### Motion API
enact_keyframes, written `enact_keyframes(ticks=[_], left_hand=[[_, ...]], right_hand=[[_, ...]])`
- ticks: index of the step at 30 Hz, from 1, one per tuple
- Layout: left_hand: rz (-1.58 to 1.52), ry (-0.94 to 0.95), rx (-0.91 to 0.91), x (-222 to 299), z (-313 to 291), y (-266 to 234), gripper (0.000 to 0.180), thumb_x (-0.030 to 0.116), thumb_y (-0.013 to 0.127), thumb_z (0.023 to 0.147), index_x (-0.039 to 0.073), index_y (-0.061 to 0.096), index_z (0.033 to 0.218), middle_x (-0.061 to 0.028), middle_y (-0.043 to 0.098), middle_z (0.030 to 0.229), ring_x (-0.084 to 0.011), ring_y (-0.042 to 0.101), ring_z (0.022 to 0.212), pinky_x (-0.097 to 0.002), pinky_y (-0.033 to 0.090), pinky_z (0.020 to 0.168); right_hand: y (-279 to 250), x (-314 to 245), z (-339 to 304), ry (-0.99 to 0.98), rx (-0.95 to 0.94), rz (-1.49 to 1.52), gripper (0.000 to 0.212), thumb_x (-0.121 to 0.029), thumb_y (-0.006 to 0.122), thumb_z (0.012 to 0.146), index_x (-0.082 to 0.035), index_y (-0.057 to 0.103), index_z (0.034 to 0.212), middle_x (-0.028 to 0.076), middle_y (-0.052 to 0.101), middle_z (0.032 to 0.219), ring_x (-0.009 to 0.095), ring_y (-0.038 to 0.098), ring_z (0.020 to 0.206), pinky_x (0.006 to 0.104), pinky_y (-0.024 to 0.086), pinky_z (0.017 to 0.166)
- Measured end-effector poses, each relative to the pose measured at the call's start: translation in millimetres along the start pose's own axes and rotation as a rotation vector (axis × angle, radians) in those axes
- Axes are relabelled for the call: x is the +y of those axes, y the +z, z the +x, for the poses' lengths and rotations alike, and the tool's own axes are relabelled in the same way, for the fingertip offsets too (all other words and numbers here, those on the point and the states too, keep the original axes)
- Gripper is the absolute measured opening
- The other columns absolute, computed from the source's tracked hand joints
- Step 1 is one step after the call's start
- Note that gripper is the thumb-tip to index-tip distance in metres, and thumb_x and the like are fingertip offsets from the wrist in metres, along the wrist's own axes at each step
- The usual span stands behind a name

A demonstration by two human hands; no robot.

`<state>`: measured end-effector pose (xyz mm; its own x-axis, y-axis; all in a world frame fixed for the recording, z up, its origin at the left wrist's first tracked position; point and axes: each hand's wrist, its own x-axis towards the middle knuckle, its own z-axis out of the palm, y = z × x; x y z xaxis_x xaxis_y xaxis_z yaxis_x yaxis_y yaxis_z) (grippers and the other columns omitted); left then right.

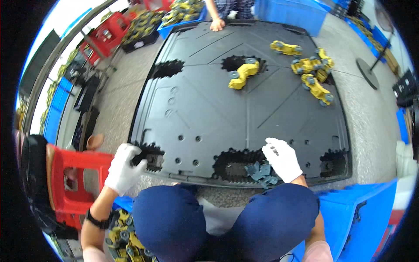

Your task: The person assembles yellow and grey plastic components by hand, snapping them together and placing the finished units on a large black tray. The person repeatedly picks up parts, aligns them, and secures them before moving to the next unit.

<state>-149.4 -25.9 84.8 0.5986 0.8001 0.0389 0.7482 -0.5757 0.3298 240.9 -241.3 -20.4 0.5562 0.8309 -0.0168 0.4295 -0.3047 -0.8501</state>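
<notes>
Both hands wear white gloves. My left hand [124,169] is held over the near left corner of the black panel table, thumb and fingers apart and nothing between them. Toward the near right edge, my right hand [283,160] hovers with loosely bent fingers and nothing visible in them. Just below and left of it lies a small heap of grey-blue plastic parts [262,174], at the edge of a jagged cutout. A yellow toy truck with grey wheels [244,74] rests beside the middle cutout. More yellow toy trucks [307,66] are grouped at the far right.
The black table [209,113] has several jagged holes. Another person's hand [217,25] leans on its far edge. A red stool [83,174] stands at left, a blue bin [349,214] at right. Yellow toys [124,236] fill a container by my left leg.
</notes>
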Motion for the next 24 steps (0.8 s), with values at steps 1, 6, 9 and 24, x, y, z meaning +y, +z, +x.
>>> enact_keyframes(ticks=[1, 6, 9, 24], left_hand=[[0.088, 0.109, -0.055, 21.2, 39.0, 8.2, 0.034, 0.019, 0.072, 0.077, 0.004, 0.059, 0.104, -0.0174, 0.057, 0.105, -0.0371, 0.057, 0.101, -0.0419, 0.049, 0.087], [0.013, 0.428, -0.078, 85.7, 196.7, 94.6, 0.043, 0.025, 0.069, 0.081, 0.003, 0.056, 0.115, -0.0184, 0.055, 0.111, -0.0365, 0.056, 0.109, -0.0423, 0.047, 0.094], [0.076, 0.436, -0.035, 132.9, 270.9, 130.1, 0.057, 0.030, 0.072, 0.077, 0.002, 0.053, 0.122, -0.0225, 0.055, 0.118, -0.0388, 0.055, 0.113, -0.0426, 0.045, 0.098], [-0.531, 0.186, 0.006, 110.1, 328.9, 199.2, 0.054, 0.021, 0.076, 0.071, 0.010, 0.060, 0.121, -0.0164, 0.063, 0.118, -0.0282, 0.062, 0.109, -0.0360, 0.050, 0.095]], right_hand=[[-1.0, 12.7, -3.2, 0.019, 0.020, -0.003, 0.036, -0.026, 0.069, 0.090, -0.002, 0.064, 0.116, 0.012, 0.067, 0.091, 0.019, 0.065, 0.071, 0.0320, 0.053, 0.068], [-15.6, 20.6, -25.8, 0.071, 0.033, -0.065, 0.038, -0.029, 0.069, 0.089, -0.001, 0.065, 0.114, 0.015, 0.066, 0.092, 0.026, 0.067, 0.080, 0.0367, 0.052, 0.074], [-22.7, 23.1, -34.5, 0.112, 0.061, -0.022, 0.036, -0.025, 0.070, 0.088, -0.001, 0.065, 0.114, 0.016, 0.067, 0.093, 0.027, 0.067, 0.082, 0.0370, 0.053, 0.076], [-21.3, 37.5, -16.0, -0.217, 0.020, -0.351, 0.030, -0.013, 0.062, 0.085, -0.003, 0.066, 0.114, 0.016, 0.067, 0.099, 0.033, 0.063, 0.085, 0.0420, 0.052, 0.078]])
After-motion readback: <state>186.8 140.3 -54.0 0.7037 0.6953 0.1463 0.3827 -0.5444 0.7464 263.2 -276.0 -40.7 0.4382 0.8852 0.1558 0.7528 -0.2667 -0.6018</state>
